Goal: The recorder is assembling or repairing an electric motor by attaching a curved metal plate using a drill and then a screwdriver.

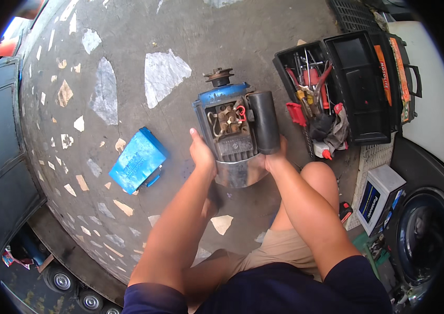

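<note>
Both my hands hold an electric motor (236,148) in front of me, with its blue end and rusty pulley (219,77) facing away. My left hand (202,155) grips its left side, thumb up along the casing. On the other side, my right hand (276,156) clasps it below a black cylinder (266,123) fixed to the motor; most of those fingers are hidden. The terminal box on top has no cover, so brownish terminals (228,119), pale wires and a short red wire show. The motor's near end is a silvery rounded cover (240,172).
A blue case (139,161) lies on the stone-patched floor to the left. At right, an open black toolbox (358,89) holds pliers and screwdrivers, with a rag (336,128) at its near end. A white and blue box (380,199) stands nearer, beside a dark round-doored appliance (425,235).
</note>
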Action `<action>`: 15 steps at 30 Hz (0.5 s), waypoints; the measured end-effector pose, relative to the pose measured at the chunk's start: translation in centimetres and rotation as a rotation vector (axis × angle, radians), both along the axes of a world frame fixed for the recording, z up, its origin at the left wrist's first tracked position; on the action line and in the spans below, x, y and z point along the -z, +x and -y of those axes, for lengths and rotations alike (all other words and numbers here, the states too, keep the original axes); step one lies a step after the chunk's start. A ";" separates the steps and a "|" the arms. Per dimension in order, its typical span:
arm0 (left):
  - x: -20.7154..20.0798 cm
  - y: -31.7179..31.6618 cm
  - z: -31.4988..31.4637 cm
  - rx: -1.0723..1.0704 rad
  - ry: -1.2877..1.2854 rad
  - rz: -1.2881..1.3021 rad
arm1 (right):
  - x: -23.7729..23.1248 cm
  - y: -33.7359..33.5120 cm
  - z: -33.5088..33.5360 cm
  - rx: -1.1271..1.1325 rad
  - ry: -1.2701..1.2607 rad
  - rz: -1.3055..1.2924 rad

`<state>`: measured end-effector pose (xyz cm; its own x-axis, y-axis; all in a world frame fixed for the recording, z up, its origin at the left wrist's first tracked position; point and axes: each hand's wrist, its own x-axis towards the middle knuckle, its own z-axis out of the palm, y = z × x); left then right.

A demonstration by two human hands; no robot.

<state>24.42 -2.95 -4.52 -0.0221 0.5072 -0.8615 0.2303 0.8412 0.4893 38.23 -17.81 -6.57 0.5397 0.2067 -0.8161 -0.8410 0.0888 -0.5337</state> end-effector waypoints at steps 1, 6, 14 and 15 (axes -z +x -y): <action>0.5 -0.5 -0.1 0.002 0.009 0.006 | 0.0 0.0 0.1 0.019 0.025 -0.040; -0.2 -3.8 -2.6 0.146 0.050 0.024 | -2.6 0.6 -1.0 -0.190 -0.164 -0.156; -6.7 -6.9 1.8 0.272 -0.061 0.258 | -7.4 0.2 3.9 -0.721 -0.283 0.099; -6.6 -6.9 2.3 0.216 -0.059 0.290 | -7.8 -0.4 4.3 -0.722 -0.271 0.104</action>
